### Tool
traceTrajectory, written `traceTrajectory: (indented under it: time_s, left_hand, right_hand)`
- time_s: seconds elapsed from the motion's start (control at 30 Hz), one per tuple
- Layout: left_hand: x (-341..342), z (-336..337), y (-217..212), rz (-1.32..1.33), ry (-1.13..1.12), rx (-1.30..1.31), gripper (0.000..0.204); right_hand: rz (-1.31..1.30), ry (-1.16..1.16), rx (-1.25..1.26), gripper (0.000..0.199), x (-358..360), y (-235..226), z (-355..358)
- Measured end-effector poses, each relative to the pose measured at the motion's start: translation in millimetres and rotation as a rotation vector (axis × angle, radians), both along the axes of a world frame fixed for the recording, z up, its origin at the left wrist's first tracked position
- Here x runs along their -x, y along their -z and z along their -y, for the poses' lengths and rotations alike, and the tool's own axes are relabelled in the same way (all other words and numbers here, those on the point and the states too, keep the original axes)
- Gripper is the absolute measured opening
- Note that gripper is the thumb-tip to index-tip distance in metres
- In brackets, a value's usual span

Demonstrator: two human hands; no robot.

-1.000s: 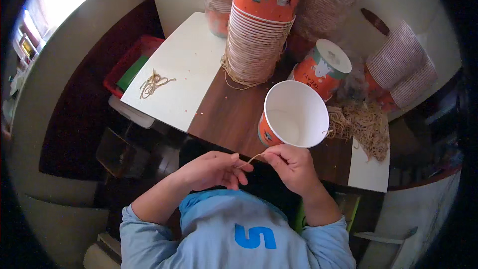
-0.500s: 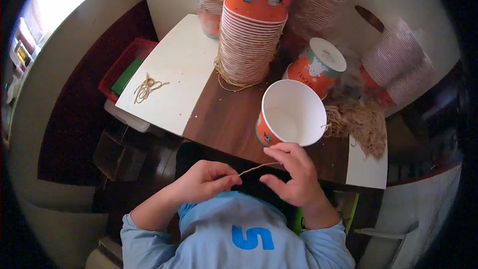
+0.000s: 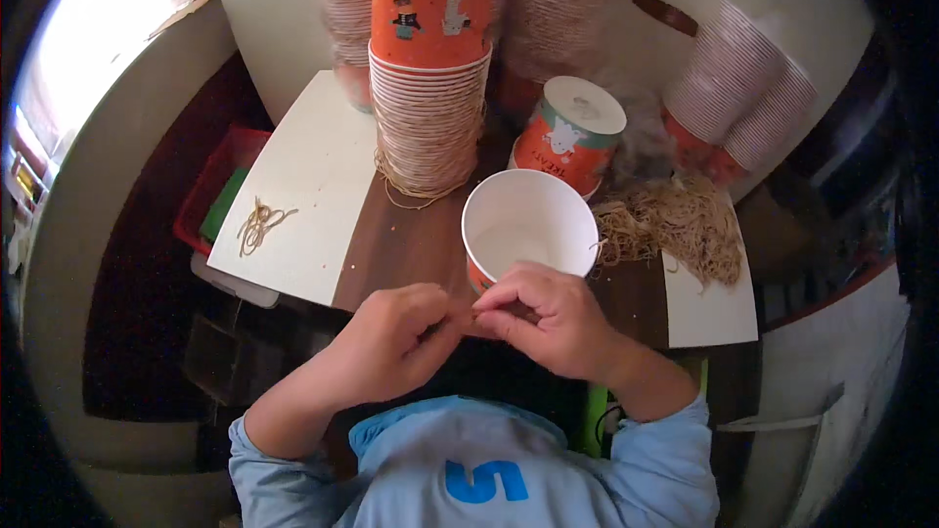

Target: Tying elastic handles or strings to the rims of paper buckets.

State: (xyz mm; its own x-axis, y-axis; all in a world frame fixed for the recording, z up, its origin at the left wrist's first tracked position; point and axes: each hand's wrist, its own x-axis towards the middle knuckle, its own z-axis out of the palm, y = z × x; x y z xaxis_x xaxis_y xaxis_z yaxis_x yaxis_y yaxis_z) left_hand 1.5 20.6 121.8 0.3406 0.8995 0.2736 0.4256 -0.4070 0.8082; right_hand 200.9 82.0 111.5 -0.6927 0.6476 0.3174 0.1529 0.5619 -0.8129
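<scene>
My left hand (image 3: 399, 344) and my right hand (image 3: 550, 325) meet at the near table edge, both closed in a pinch. Between the fingertips is a thin tan string (image 3: 473, 314), mostly hidden by the fingers. Just beyond my right hand stands a white-lined paper bucket (image 3: 530, 220) with an orange outside, its mouth facing up toward me. The right hand overlaps its near rim. A closed-end bucket (image 3: 585, 106) sits upside down behind it. To the right lies a tangled heap of tan strings (image 3: 690, 225).
A tall stack of nested orange buckets (image 3: 430, 127), strings around its rims, stands at the back. Wrapped bucket stacks (image 3: 729, 78) stand behind and right. A few loose strings (image 3: 262, 225) lie on the white tabletop (image 3: 311, 176) at left. A red crate (image 3: 196, 205) sits beyond the left edge.
My right hand has moved left and closed in a pinch against my left hand. The string that stretched between them is now mostly covered. The view has shifted, with both hands nearer the bucket.
</scene>
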Motion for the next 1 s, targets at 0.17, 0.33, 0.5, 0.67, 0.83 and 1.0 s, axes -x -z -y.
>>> traceTrajectory:
  time_s: [0.17,0.33,0.5,0.67,0.83,1.0]
  left_hand:
    - [-4.1,-46.0,10.3,-0.026,-0.162,0.096,0.023]
    - [10.6,-90.1,64.2,0.028,-0.36,0.019,0.025]
    - [7.0,-101.6,73.9,0.031,-0.387,0.088,0.021]
    - [5.7,-109.8,78.6,0.07,-0.363,0.105,0.021]
    - [10.4,-114.2,90.6,0.061,-0.354,0.066,0.021]
    - [9.5,-117.2,90.9,0.073,-0.339,0.085,0.021]
  right_hand:
    - [0.063,0.118,-0.347,0.009,0.9,4.0,-55.1]
    - [0.118,0.171,0.217,0.01,7.0,48.9,-113.4]
    - [0.189,0.2,0.192,0.011,15.7,59.2,-124.7]
    - [0.19,0.202,0.172,0.011,17.8,62.5,-126.8]
    - [0.224,0.218,0.183,0.011,22.0,50.2,-122.7]
    - [0.201,0.217,0.138,0.011,24.8,56.2,-127.5]
